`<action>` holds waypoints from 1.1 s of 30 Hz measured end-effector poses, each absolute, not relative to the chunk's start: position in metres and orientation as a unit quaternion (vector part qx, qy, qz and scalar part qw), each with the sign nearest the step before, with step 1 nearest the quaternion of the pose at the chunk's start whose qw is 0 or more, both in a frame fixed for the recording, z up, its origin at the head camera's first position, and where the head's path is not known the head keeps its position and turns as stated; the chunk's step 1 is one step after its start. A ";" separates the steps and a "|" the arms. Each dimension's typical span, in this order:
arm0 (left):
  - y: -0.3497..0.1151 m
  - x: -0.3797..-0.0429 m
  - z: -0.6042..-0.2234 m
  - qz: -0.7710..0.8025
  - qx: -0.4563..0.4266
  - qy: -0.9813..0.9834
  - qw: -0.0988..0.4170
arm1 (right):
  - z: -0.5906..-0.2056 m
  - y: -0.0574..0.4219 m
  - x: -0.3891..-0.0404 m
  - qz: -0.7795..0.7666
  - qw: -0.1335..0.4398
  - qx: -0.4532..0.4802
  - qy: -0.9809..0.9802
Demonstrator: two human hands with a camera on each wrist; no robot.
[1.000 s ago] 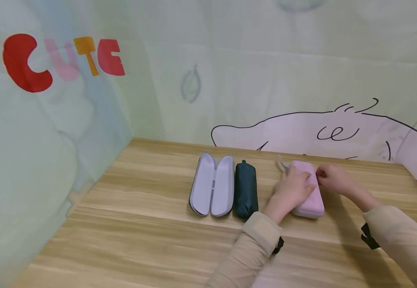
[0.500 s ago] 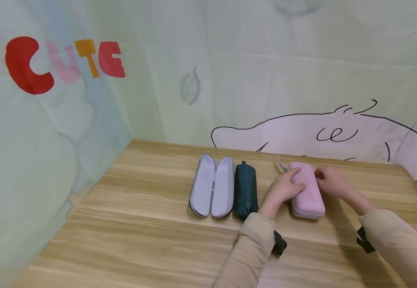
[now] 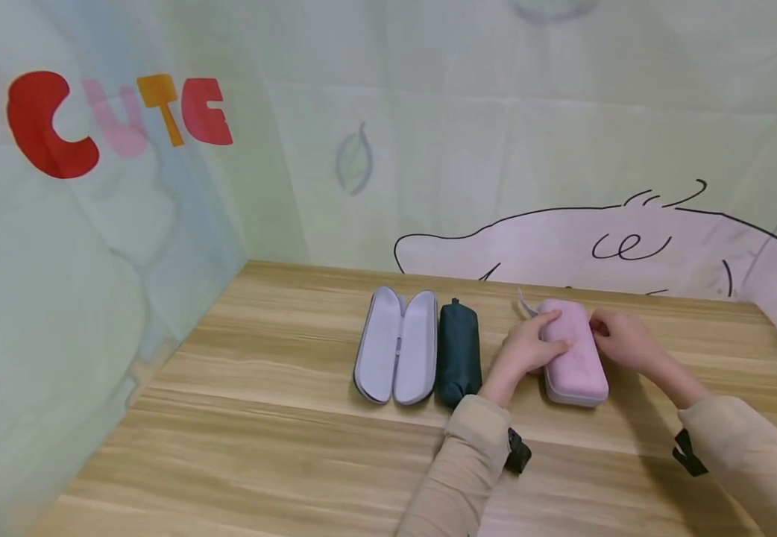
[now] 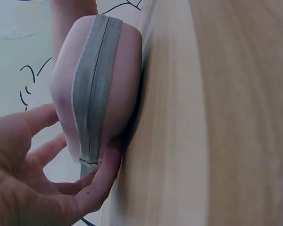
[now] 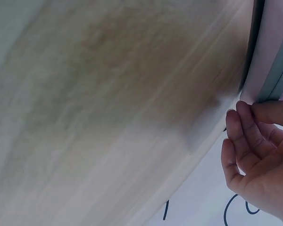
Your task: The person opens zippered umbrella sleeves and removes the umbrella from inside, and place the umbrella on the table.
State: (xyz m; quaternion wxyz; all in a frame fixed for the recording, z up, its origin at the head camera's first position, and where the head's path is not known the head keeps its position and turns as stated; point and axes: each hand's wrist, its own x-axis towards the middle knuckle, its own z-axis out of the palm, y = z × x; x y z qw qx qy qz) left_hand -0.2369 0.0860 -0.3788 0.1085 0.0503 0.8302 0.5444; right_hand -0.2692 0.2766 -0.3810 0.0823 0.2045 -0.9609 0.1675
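A pink zippered hard case (image 3: pixel 578 365) lies on the table at right in the head view. My left hand (image 3: pixel 521 347) grips its left side, thumb and fingers spread over top and side. In the left wrist view a grey zipper band (image 4: pixel 101 84) runs round the case, and its two edges meet there. A grey strap (image 3: pixel 526 304) sticks out past the far left corner. At the case's far right side is my right hand (image 3: pixel 620 339), its thumb and forefinger pinched together at the zipper band in the right wrist view. The fingertips hide the zipper pull.
An opened glasses case (image 3: pixel 378 350) with a pale lining lies left of the hands. Beside it is a dark green pouch (image 3: pixel 459 354), close to my left forearm. The wood-grain table (image 3: pixel 261 462) ends at a printed cloth backdrop (image 3: pixel 308 149) behind and at left.
My left hand has slid leftward from across the top of the pink case to its left side. The right hand stays at the right side, nearly unmoved.
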 end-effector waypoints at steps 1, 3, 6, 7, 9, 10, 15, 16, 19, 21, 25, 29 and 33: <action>0.086 -0.237 -0.379 0.543 0.051 0.832 0.108 | -0.381 0.277 -0.268 0.164 0.082 0.205 -0.961; 0.087 -0.237 -0.379 0.539 0.054 0.834 0.106 | -0.380 0.278 -0.266 0.159 0.080 0.204 -0.963; 0.086 -0.237 -0.379 0.537 0.055 0.835 0.103 | -0.380 0.278 -0.264 0.157 0.080 0.208 -0.962; 0.086 -0.237 -0.379 0.537 0.055 0.836 0.103 | -0.380 0.278 -0.263 0.157 0.082 0.211 -0.961; 0.085 -0.237 -0.379 0.535 0.054 0.837 0.102 | -0.379 0.279 -0.262 0.158 0.083 0.218 -0.959; 0.085 -0.237 -0.379 0.534 0.054 0.838 0.102 | -0.379 0.279 -0.261 0.159 0.084 0.220 -0.959; 0.085 -0.236 -0.379 0.533 0.055 0.839 0.099 | -0.379 0.281 -0.257 0.162 0.087 0.229 -0.956; 0.085 -0.236 -0.379 0.534 0.055 0.838 0.099 | -0.379 0.282 -0.256 0.162 0.088 0.230 -0.955; 0.085 -0.236 -0.379 0.540 0.054 0.834 0.102 | -0.379 0.283 -0.253 0.164 0.096 0.238 -0.952; 0.085 -0.236 -0.379 0.542 0.053 0.832 0.104 | -0.379 0.283 -0.252 0.164 0.100 0.245 -0.950; 0.084 -0.236 -0.378 0.540 0.054 0.834 0.100 | -0.379 0.284 -0.250 0.161 0.101 0.254 -0.948; 0.084 -0.235 -0.378 0.540 0.057 0.834 0.098 | -0.379 0.285 -0.248 0.157 0.103 0.259 -0.947; 0.085 -0.234 -0.377 0.539 0.056 0.834 0.100 | -0.380 0.287 -0.245 0.158 0.110 0.265 -0.945</action>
